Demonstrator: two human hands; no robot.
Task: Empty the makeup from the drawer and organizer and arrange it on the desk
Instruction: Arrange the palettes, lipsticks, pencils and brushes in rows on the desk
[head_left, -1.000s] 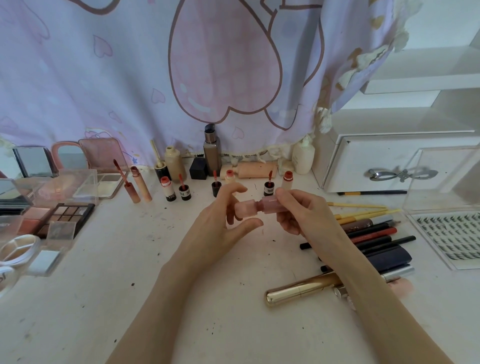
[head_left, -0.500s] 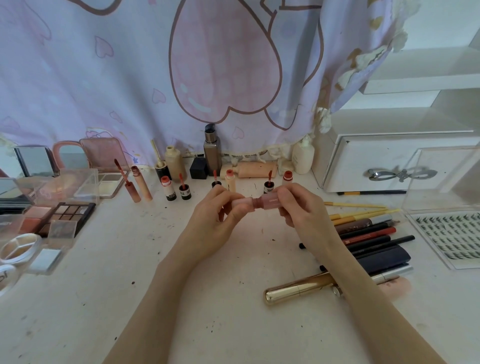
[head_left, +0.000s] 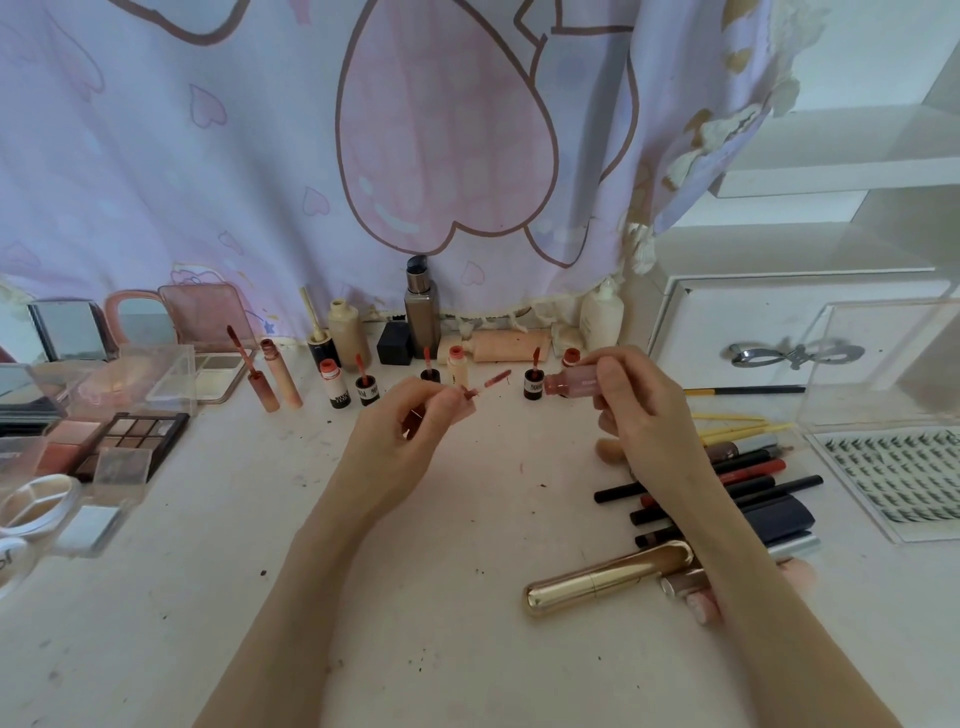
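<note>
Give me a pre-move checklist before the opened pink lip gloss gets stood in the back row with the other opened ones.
1. Wand fully out of pink bottle: ok.
2. Left hand pinches the wand's cap end: ok.
3. Right hand grips the bottle: ok.
4. Bottle upright: not ok, it lies sideways, mouth toward the wand.
5. Free gap in the back row of the desk between the two black-based tubes: ok.
6. Gloss dripping from the wand tip: cannot tell.

curtain (head_left: 260, 156) was lilac with big pink hearts, desk (head_left: 467, 649) was scuffed white, mascara tube (head_left: 608, 579) was shiny gold, little lip gloss bottle (head_left: 574, 383) was dusty pink.
</note>
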